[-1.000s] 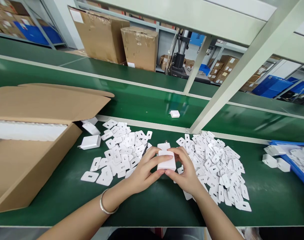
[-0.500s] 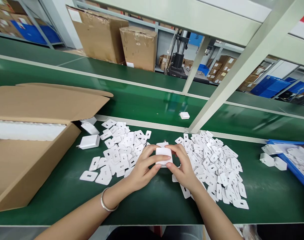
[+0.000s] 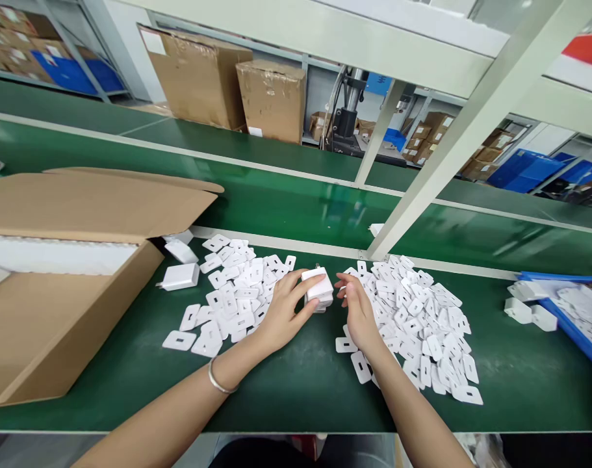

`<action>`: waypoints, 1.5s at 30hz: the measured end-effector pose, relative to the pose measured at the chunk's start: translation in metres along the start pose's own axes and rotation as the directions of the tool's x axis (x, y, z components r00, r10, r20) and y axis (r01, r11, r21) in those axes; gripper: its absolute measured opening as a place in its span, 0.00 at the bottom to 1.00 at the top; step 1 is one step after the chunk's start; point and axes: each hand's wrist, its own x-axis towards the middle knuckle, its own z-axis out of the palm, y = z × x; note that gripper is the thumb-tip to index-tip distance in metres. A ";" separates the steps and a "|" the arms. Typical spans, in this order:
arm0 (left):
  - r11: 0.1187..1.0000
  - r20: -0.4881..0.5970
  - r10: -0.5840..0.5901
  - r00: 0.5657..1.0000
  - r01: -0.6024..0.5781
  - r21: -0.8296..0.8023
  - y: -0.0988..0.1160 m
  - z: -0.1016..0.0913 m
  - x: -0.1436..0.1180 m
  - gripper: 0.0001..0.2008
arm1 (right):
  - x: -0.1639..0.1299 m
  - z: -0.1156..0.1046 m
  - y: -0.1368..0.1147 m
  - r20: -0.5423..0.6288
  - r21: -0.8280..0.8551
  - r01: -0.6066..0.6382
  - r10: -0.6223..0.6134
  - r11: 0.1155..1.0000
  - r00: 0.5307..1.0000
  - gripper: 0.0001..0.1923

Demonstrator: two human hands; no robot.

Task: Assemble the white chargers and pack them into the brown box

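Head view showed the left hand [image 3: 286, 309] part-closed, its fingers and thumb gripping a white plug block [image 3: 317, 283], with at least one more white piece just beneath it, above the green bench [image 3: 296, 396]. Just beside, apart from the block, the right hand [image 3: 359, 315] was half open with loosely bent fingers, holding nothing that could be seen. A silvery bangle [image 3: 218, 380] circled the left wrist. Slotted white plates lay in a left pile [image 3: 244, 296] and a right pile [image 3: 422, 325]. Farther left, a loose white block [image 3: 179, 277] lay near an open cardboard box [image 3: 66, 344]; far right, two white blocks [image 3: 518, 311] sat by a blue tray [image 3: 576, 335]. Behind, a slanting post [image 3: 437, 156] partly hid another block [image 3: 375, 229] on a green belt [image 3: 276, 198].
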 end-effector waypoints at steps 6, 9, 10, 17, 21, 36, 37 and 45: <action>0.996 0.011 -0.074 0.997 0.074 -0.054 -0.003 0.003 -0.002 0.57 | 0.005 -0.005 -0.007 0.010 -0.008 -0.065 0.065 0.998 0.998 0.31; 0.994 0.026 -0.107 0.994 0.107 -0.002 -0.010 0.004 -0.001 0.60 | 0.010 -0.011 -0.029 0.046 -0.082 -0.076 0.080 0.994 0.996 0.32; 0.994 0.040 -0.106 0.994 0.105 0.023 -0.012 0.004 -0.001 0.59 | 0.012 -0.012 -0.040 0.074 -0.140 -0.071 0.082 0.988 0.994 0.32; 0.995 0.121 -0.054 0.991 0.043 0.090 -0.022 0.008 0.005 0.35 | 0.019 0.020 -0.103 0.230 -0.682 0.049 0.150 0.730 0.962 0.36; 0.993 0.092 -0.083 0.992 0.074 0.094 -0.019 0.012 0.007 0.26 | 0.014 0.028 -0.093 0.228 -0.735 0.045 0.185 0.677 0.956 0.38; 0.990 -0.030 0.116 0.993 -0.118 -0.082 0.032 0.006 0.019 0.31 | -0.020 -0.007 -0.079 -0.074 -0.500 0.081 -0.136 0.862 0.988 0.37; 0.989 -0.064 0.120 0.991 -0.125 -0.082 0.036 0.000 0.020 0.30 | -0.018 -0.005 -0.087 -0.079 -0.499 0.104 -0.165 0.860 0.983 0.37; 0.987 -0.359 0.099 0.928 -0.047 0.152 0.028 -0.118 0.002 0.30 | 0.007 0.073 -0.146 0.127 -0.151 0.423 -0.407 0.893 0.904 0.37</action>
